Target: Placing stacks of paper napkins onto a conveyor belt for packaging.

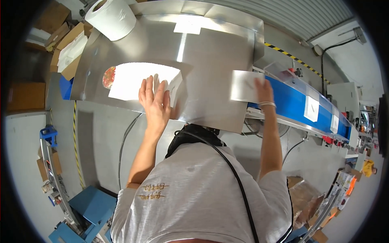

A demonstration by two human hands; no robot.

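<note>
My left hand [155,103] lies with its fingers spread on a row of overlapping flat white packets [131,81] on the steel table. A round piece with a red speckled pattern [109,77] shows at the row's left end. At the table's right edge, my right hand [264,92] grips the right side of a single flat white packet [243,86]. Both are blurred by motion, and the fingertips are hard to make out. This packet reaches over the near end of a blue conveyor belt [287,95].
Farther along the belt lie white packets [311,108]. A big white roll [111,18] stands at the table's far left corner, beside an opened cardboard box [73,69]. Raised steel edging [227,10] bounds the far side. A black cable [233,162] crosses my shirt.
</note>
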